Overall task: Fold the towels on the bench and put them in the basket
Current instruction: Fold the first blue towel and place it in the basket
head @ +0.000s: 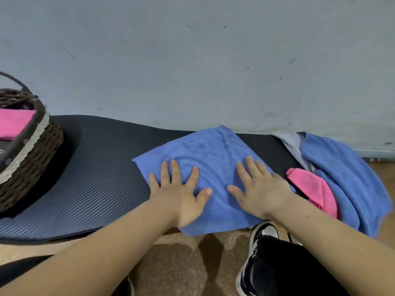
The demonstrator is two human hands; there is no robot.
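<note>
Both hands, left hand (181,195) and right hand (259,189), press spread fingers on the blue towel (205,150) right of the basket (32,150), flattening it for folding.

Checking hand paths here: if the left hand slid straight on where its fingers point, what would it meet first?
The left hand lies flat on the blue towel; ahead is only more towel, then mat, then likely the wall.
</note>
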